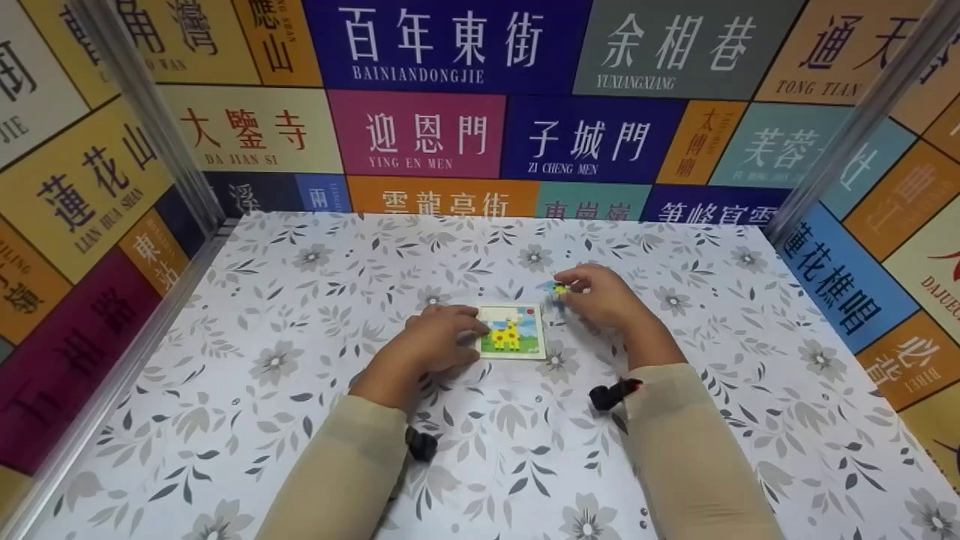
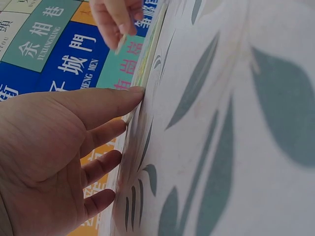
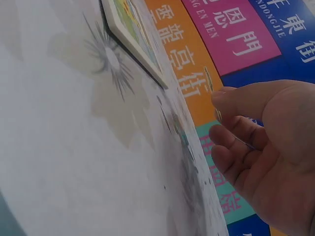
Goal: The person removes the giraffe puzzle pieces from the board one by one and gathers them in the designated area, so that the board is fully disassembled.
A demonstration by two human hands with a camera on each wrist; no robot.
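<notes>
the small, thin picture piece (image 1: 556, 288) is held up off the table, near the far right corner of the giraffe board (image 1: 495, 313); it looks light and stiff, perhaps wood or card, and may slip if held flat, so its edges seem the place to take it. the right hand (image 1: 598, 295) pinches it between thumb and fingertip, the other fingers bent in. the flat board lies on the flowered tabletop (image 1: 480, 450) and is probably light too, apt to skid when nudged, best steadied by its rim. the left hand (image 1: 442, 337) touches its left edge, thumb and fingers spread slightly apart. sign-printed walls (image 1: 461, 56) stand behind.
</notes>
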